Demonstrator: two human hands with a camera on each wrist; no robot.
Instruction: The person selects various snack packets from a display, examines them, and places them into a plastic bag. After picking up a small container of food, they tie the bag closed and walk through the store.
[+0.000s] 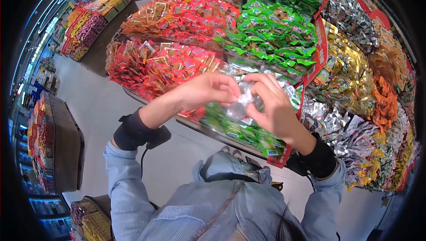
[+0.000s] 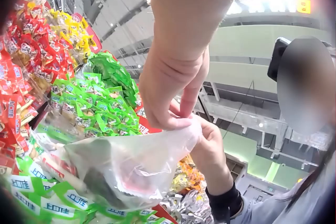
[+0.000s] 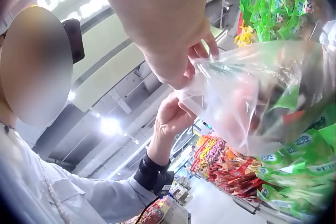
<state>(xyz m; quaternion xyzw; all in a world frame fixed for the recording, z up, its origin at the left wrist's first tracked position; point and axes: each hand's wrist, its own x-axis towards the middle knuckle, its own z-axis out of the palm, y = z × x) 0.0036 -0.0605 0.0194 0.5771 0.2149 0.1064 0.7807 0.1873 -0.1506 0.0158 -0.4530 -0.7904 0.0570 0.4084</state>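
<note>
A clear plastic bag (image 2: 134, 166) with some packets inside hangs between the two hands, above green packets. In the head view the left hand (image 1: 212, 91) pinches the gathered top of the bag (image 1: 242, 101) from the left, thumb against curled fingers. Opposite it, the right hand (image 1: 271, 103) has its thumb and fingers bent round the bag's top. Both wrist views show the hands close together at the bag's mouth, the right hand (image 3: 184, 50) on its upper edge. The bag's body (image 3: 262, 98) bulges with dark and reddish contents that cannot be made out.
Heaps of red packets (image 1: 177, 63) and green packets (image 1: 275, 32) fill the display bin beyond the hands. Red dividers (image 1: 320, 50) separate them from gold packets (image 1: 344, 68) and silver packets on the right. Another display stand (image 1: 62, 143) is at the left, across the pale floor (image 1: 97, 117).
</note>
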